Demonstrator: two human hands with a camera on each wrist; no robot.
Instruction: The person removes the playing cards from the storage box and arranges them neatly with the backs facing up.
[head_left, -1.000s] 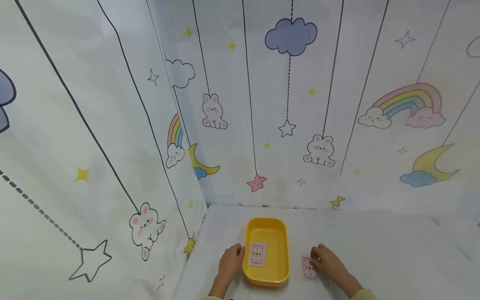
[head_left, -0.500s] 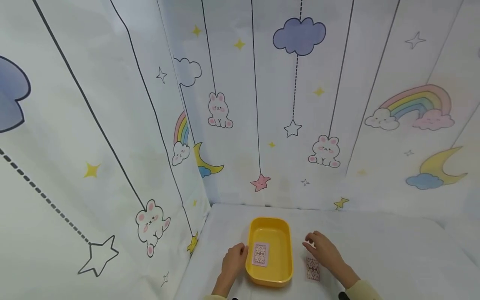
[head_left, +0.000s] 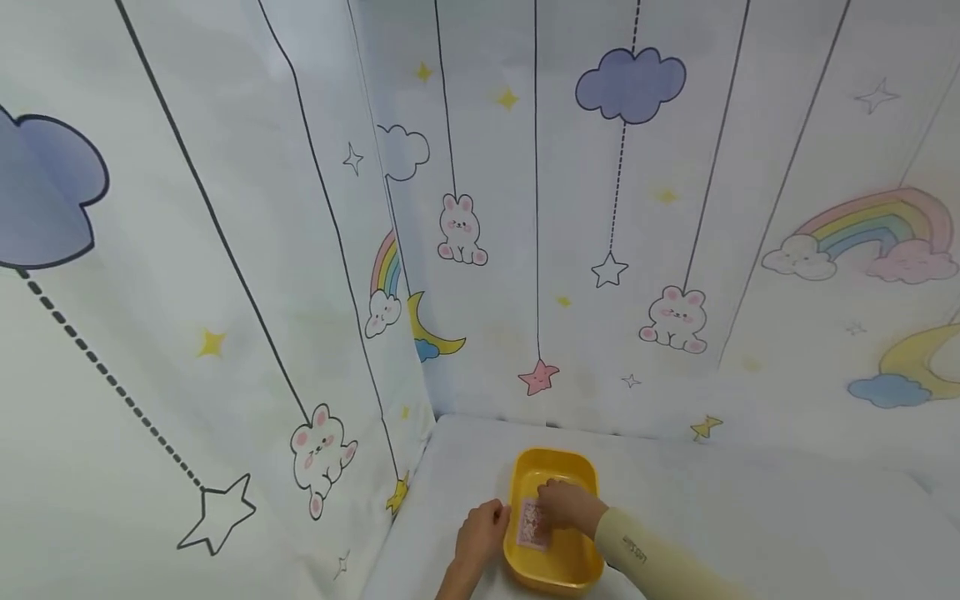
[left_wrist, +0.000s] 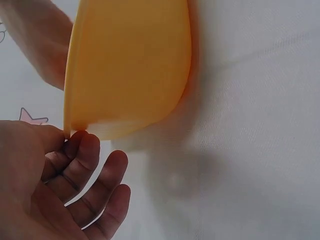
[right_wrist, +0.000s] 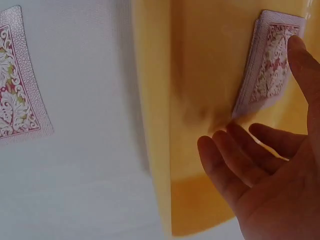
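Note:
A yellow plastic tub (head_left: 558, 583) stands on the white surface, with a stack of patterned playing cards (head_left: 531, 527) lying face down inside. My left hand (head_left: 482, 532) pinches the tub's rim between thumb and index finger, the other fingers loosely bent in the left wrist view. My right hand (head_left: 572, 505) is inside the tub over the stack. In the right wrist view its thumb (right_wrist: 300, 55) lies over the top card and the other fingers (right_wrist: 232, 160) spread beside the stack's edge. Another playing card (right_wrist: 15, 85) lies outside the tub, hidden from the head view by the right sleeve.
The white-covered table (head_left: 787, 517) stretches out to the right of the tub. Behind and to the left hang white sheets (head_left: 480, 333) printed with rabbits, stars, clouds and rainbows. The right forearm in its yellow sleeve (head_left: 637, 554) crosses the tub's right rim.
My right hand has lifted a playing card from the table and moved left into the tub, over the stack. The left hand stays at the rim. The head view has shifted slightly.

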